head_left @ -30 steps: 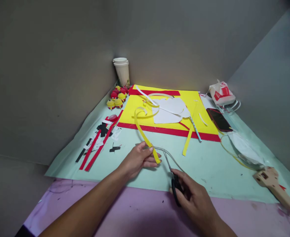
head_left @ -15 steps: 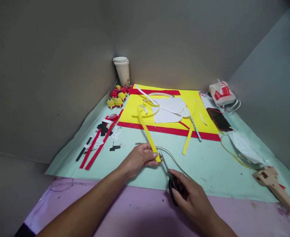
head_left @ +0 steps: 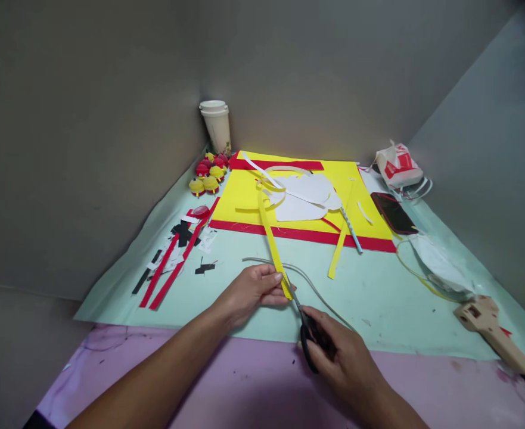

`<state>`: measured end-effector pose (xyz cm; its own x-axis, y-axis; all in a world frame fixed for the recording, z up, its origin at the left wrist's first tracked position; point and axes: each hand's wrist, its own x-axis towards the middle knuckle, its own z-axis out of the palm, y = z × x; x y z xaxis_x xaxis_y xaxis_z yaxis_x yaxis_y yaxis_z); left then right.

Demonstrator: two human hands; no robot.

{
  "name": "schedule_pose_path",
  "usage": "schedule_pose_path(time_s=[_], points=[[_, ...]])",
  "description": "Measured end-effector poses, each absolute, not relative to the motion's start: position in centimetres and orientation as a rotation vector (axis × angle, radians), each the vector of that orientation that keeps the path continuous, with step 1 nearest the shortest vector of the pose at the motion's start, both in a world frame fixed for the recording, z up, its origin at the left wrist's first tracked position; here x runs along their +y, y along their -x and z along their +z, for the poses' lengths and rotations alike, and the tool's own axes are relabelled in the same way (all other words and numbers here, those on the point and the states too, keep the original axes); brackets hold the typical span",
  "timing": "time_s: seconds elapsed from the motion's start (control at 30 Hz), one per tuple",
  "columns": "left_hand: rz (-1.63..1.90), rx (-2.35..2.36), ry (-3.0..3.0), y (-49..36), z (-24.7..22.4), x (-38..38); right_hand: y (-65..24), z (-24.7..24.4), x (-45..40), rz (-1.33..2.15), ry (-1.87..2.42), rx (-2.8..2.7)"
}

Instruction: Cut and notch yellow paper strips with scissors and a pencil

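My left hand (head_left: 255,292) pinches the near end of a long yellow paper strip (head_left: 271,241), whose far end curls over the papers behind. Fine cuts seem to line the strip's edge by my thumb. In my right hand (head_left: 342,351) is a pair of black-handled scissors (head_left: 307,339), fingers in the loops. Its blades lie against the strip's right edge near my left fingertips; how far they are apart is hard to see. A thin grey cord (head_left: 309,280) runs on the green mat behind both hands.
Yellow sheets with red borders (head_left: 235,202) carry white paper cutouts (head_left: 302,208). At left lie red strips (head_left: 173,271), black scraps (head_left: 206,268) and small red-yellow ornaments (head_left: 211,185) below a cup (head_left: 217,128). Rightward are a phone (head_left: 394,213), a mask (head_left: 441,265) and a glue gun (head_left: 494,330).
The scissors have moved slightly up and left, their blades now against the strip's edge. The strip's curled far end has shifted a little right. The whole view has moved slightly.
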<state>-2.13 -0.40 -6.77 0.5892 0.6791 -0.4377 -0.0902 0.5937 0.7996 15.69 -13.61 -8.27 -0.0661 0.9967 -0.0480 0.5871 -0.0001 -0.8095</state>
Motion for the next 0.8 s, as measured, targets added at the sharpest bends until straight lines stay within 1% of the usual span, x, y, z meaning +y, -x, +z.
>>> schedule_pose_path(time_s=[0.43,0.8], points=[[0.539,0.808,-0.788,2.13,-6.93,-0.33,-15.37,-8.07,-13.49,0.858,1.606,-1.726],[0.569,0.781,-0.767,2.11,-7.27,-0.29,-15.28,-8.94,-13.17,0.779,1.546,-1.741]])
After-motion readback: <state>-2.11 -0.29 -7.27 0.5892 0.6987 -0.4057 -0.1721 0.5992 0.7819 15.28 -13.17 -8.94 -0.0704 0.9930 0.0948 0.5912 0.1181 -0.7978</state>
